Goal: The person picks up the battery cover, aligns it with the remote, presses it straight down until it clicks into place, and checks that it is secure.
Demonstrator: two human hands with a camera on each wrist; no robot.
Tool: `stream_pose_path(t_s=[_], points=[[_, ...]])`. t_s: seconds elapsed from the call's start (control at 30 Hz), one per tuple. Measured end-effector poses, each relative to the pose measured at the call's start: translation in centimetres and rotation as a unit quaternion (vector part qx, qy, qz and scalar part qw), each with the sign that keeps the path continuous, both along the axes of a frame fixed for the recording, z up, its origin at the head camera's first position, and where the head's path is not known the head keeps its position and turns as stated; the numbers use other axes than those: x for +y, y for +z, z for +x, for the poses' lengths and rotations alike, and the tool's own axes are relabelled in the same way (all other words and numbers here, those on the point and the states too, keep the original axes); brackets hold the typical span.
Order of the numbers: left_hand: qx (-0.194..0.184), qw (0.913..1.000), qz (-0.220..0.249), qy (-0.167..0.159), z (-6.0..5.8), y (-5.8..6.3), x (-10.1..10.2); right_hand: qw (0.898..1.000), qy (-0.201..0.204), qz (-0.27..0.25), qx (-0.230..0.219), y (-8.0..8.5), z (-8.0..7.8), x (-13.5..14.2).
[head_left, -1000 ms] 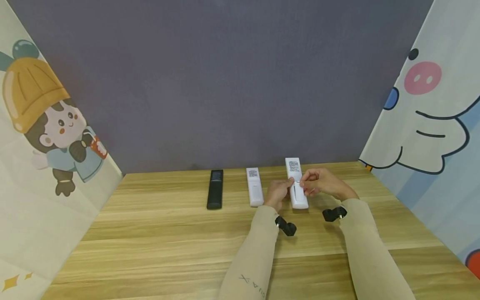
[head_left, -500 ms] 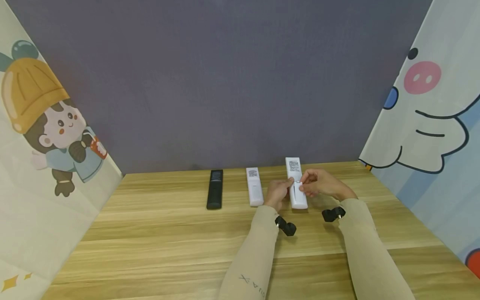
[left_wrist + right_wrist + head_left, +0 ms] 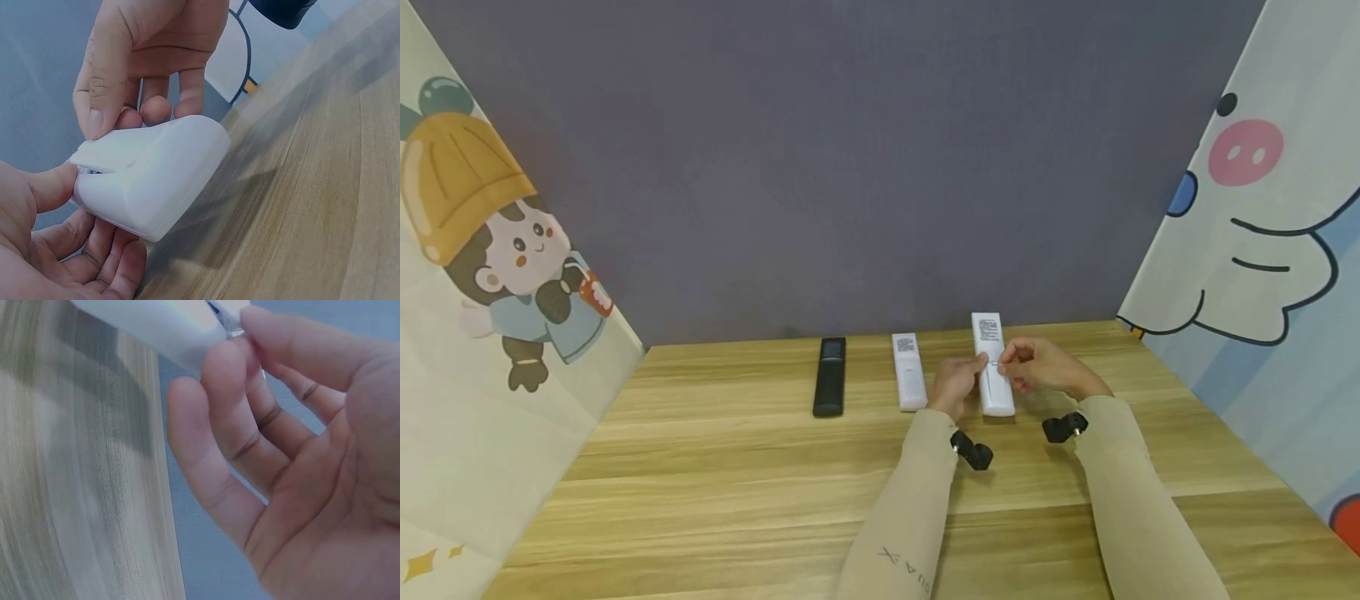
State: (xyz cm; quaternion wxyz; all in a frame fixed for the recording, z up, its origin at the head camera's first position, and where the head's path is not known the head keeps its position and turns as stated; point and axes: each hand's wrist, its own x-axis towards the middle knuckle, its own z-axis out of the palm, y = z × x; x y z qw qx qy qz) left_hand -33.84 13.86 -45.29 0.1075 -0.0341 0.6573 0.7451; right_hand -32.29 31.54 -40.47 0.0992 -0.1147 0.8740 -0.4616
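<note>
A white remote control (image 3: 987,331) is held back side up over the table, its label showing at the far end. My left hand (image 3: 954,385) grips it from the left; in the left wrist view the thumb lies at its edge and the fingers curl beneath. My right hand (image 3: 1037,365) pinches the end of the white battery cover (image 3: 109,150) between thumb and fingertips. A narrow dark gap shows along one side of the cover, which sits slightly tilted in its opening. In the right wrist view the remote's body is cut off by the top edge.
To the left, a smaller white remote (image 3: 910,375) and a black remote (image 3: 830,379) lie back side up on the wooden table (image 3: 715,483). A grey wall (image 3: 865,167) stands behind, with cartoon-printed panels on both sides. Each wrist wears a small black camera.
The gap beside the battery cover has narrowed, with the cover now lying closer to the remote. Both hands have kept their hold and almost their place.
</note>
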Motion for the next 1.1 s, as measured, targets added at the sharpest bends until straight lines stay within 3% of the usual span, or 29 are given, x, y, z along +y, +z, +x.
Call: stream_pose_path(t_s=[0.6, 0.9, 1.1], points=[[0.002, 1.0, 0.007, 0.003, -0.09, -0.14, 0.08, 1.0, -0.017, 0.008, 0.001, -0.22, -0.23, -0.16], [0.003, 1.0, 0.006, 0.004, -0.07, 0.05, -0.02, 0.999, -0.022, 0.008, 0.024, -0.35, -0.08, -0.17], [0.003, 0.9999, 0.015, 0.006, -0.12, -0.06, 0.0, 1.0, -0.026, -0.008, 0.007, -0.65, -0.17, -0.23]])
